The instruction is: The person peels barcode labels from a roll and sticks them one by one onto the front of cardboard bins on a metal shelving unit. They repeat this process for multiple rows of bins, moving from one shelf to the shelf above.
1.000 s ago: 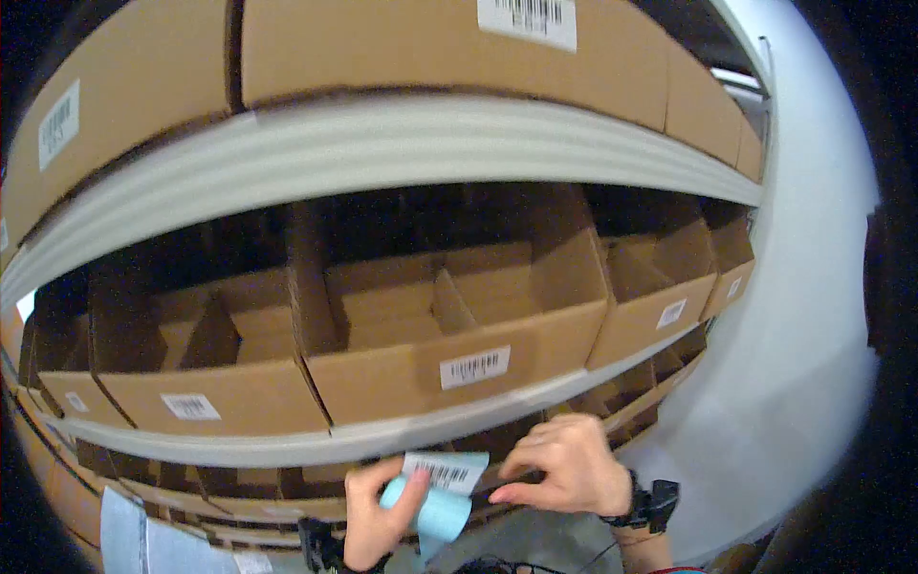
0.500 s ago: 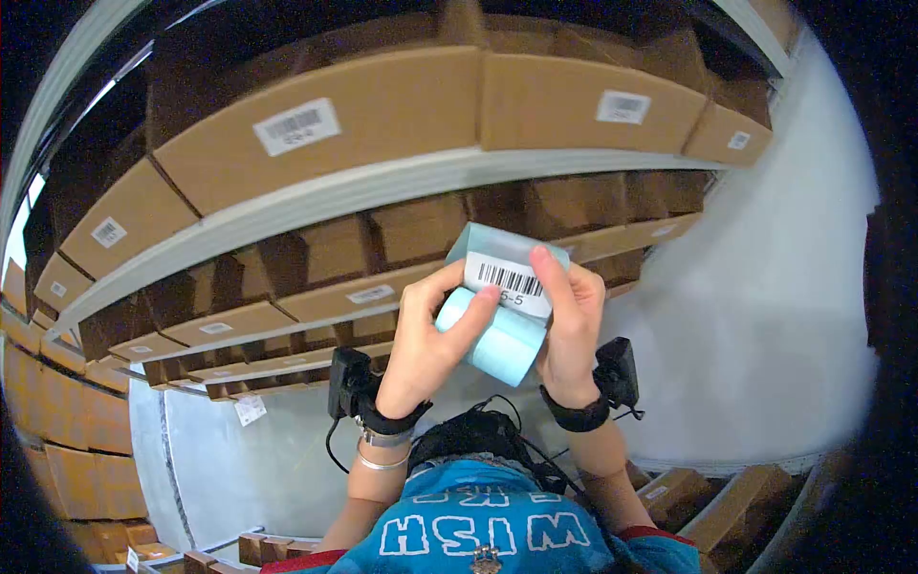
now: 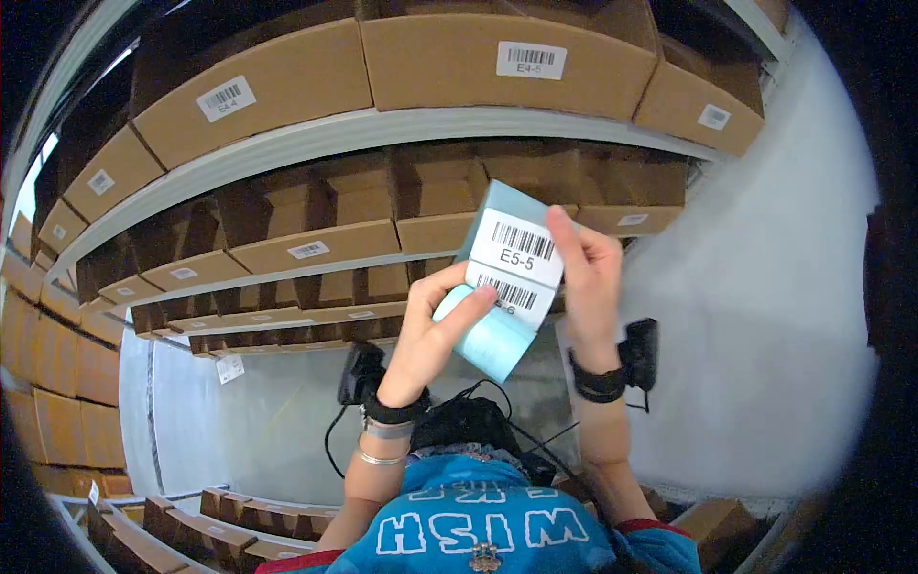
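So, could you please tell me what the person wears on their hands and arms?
Both hands are bare, with no gloves. The left hand has a black wrist strap carrying a small black device with a cable, plus two silvery bracelets below. The right hand has a black strap with a black device. Sleeves are blue with red edges.

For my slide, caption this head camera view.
Both hands, left hand and right hand, hold a barcode label roll before shelved cardboard boxes.
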Demonstrator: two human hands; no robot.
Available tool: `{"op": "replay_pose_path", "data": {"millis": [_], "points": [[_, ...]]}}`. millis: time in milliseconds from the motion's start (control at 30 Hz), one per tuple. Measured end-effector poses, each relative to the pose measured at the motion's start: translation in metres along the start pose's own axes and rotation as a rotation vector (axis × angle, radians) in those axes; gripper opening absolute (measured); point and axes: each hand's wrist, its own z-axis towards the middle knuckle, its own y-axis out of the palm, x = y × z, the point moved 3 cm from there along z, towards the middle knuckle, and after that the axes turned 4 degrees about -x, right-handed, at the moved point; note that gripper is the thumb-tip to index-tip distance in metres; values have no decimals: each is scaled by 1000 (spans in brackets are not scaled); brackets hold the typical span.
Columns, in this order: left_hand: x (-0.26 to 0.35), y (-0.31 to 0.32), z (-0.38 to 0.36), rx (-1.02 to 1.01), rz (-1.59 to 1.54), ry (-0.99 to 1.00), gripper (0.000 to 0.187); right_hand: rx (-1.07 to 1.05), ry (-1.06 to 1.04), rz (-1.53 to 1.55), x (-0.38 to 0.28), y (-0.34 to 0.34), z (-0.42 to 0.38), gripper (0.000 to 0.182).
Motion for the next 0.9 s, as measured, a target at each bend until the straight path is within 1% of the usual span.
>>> {"op": "replay_pose_path", "data": {"millis": [33,67,133,167,267,300,400,433,533,567,667,700,833,900], "points": [[10,-2,2,34,133,81,19,-25,33,-344,-4,-19,8,38],[16,-4,1,69,214,117,19,81,-120,-366,-4,-28,14,37],[30,-9,1,131,370,186,19,204,-199,-425,-16,-45,17,24],[37,-10,5,142,412,217,18,61,-437,-379,-25,-38,18,11],[47,-10,15,147,533,276,18,-257,-644,-613,-64,1,21,14],[52,-8,19,162,560,319,16,-328,-613,-599,-62,2,27,14],[58,-12,35,111,587,435,14,-532,-520,-554,-60,5,48,15],[66,-12,38,100,648,501,13,-593,-481,-531,-61,3,56,15],[70,-14,54,17,582,484,12,-734,-415,-479,-64,3,76,14],[73,-17,57,-10,640,503,11,-770,-399,-460,-65,4,82,13],[72,-23,68,-94,637,480,10,-865,-371,-434,-65,5,98,10],[76,-24,70,-104,678,483,9,-883,-360,-428,-65,7,102,10],[81,-24,78,-102,675,451,9,-981,-338,-391,-64,7,120,9],[83,-22,83,-118,683,482,9,-1037,-304,-362,-66,5,129,8]]}}
